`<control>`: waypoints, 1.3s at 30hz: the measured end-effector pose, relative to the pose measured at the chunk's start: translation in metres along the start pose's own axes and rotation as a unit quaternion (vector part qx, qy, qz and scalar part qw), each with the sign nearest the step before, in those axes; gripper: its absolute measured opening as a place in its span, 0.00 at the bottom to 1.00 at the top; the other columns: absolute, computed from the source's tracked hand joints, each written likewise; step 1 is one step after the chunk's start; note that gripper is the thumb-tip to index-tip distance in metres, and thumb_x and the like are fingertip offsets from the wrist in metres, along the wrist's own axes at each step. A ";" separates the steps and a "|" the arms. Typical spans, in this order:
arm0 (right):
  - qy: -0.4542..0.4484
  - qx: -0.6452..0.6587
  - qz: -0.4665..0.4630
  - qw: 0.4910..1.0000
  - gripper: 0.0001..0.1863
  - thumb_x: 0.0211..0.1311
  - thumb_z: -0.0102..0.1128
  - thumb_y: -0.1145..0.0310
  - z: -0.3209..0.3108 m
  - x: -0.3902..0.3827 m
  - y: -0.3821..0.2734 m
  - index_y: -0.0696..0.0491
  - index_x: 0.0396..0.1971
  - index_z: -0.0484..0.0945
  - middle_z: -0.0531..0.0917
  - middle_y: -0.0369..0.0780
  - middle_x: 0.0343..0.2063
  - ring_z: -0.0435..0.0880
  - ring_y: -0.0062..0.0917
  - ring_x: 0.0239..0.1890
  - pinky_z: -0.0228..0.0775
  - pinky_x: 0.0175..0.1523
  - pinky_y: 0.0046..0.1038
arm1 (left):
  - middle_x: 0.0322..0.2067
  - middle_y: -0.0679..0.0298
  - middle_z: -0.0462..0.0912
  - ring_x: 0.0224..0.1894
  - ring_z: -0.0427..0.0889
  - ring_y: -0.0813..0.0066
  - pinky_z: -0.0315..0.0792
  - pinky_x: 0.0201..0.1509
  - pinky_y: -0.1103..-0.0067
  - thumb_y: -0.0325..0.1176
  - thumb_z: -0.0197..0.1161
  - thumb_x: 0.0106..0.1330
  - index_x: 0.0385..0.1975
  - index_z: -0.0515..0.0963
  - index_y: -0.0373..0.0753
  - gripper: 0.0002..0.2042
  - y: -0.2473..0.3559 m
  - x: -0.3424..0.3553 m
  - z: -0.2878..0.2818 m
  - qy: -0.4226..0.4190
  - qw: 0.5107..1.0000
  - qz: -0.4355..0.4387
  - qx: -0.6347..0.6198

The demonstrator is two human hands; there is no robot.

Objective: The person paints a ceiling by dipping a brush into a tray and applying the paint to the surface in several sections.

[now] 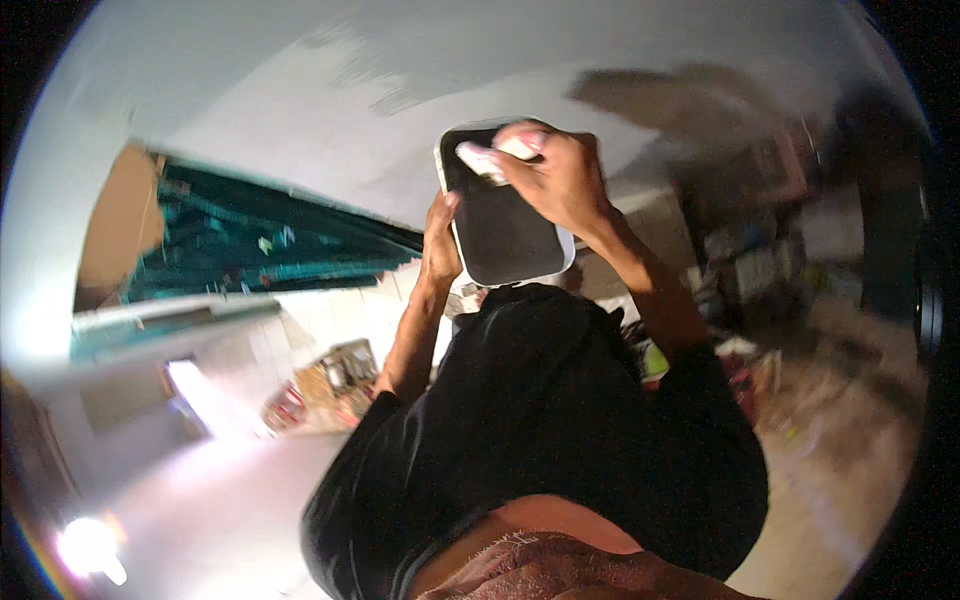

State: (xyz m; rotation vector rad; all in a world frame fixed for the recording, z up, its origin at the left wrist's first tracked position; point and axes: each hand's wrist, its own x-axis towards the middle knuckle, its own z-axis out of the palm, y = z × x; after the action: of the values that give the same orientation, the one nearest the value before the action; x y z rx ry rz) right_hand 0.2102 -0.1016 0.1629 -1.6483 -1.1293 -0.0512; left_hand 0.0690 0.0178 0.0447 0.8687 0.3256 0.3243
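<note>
A rounded rectangular tray [505, 238] with a dark inner face and a white rim is held up in front of my chest. My left hand [441, 238] grips its left edge, the thumb lying along the rim and the other fingers hidden behind. Over the upper right part of the tray, my right hand [562, 178] is closed around a crumpled whitish-pink cloth [480, 160]. The cloth presses against the dark face near the top, though motion blurs its outline. Most of that hand's fingertips are hidden in the cloth.
A dark green cloth [270, 235] hangs at the left beside a brown panel [122, 225]. Several blurred household items [335, 385] stand at lower left. More clutter [750, 265] lies at the right. A bright lamp [88, 548] shows at the lower left rim.
</note>
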 end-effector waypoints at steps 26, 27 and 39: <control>0.070 -0.016 0.001 0.997 0.10 0.55 0.69 0.67 -0.001 -0.024 -0.002 0.59 0.26 0.80 0.82 0.42 0.18 0.82 0.26 0.21 0.71 0.25 0.24 | 0.56 0.58 0.72 0.57 0.72 0.62 0.65 0.63 0.66 0.52 0.40 0.73 0.61 0.64 0.37 0.27 0.010 -0.002 0.005 -0.005 0.999 -0.030 0.014; 0.064 -0.012 0.001 0.998 0.10 0.55 0.69 0.67 0.002 -0.024 0.000 0.59 0.26 0.80 0.82 0.42 0.18 0.82 0.26 0.21 0.71 0.25 0.24 | 0.56 0.58 0.72 0.57 0.72 0.62 0.65 0.63 0.66 0.52 0.40 0.73 0.61 0.64 0.37 0.27 0.009 -0.002 0.004 0.002 1.000 -0.028 0.013; 0.267 0.399 0.110 0.870 0.08 0.56 0.64 0.81 -0.018 -0.025 0.069 0.57 0.37 0.82 0.84 0.44 0.38 0.86 0.26 0.36 0.86 0.35 0.23 | 0.60 0.58 0.68 0.59 0.68 0.56 0.64 0.62 0.60 0.55 0.38 0.71 0.61 0.65 0.42 0.28 0.023 -0.025 -0.062 0.078 0.988 0.126 0.049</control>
State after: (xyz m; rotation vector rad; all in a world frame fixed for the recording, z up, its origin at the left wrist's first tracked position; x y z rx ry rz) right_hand 0.2519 -0.1292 0.1064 -0.9072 -0.4207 0.0942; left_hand 0.0182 0.0642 0.0295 0.9864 0.3802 0.6181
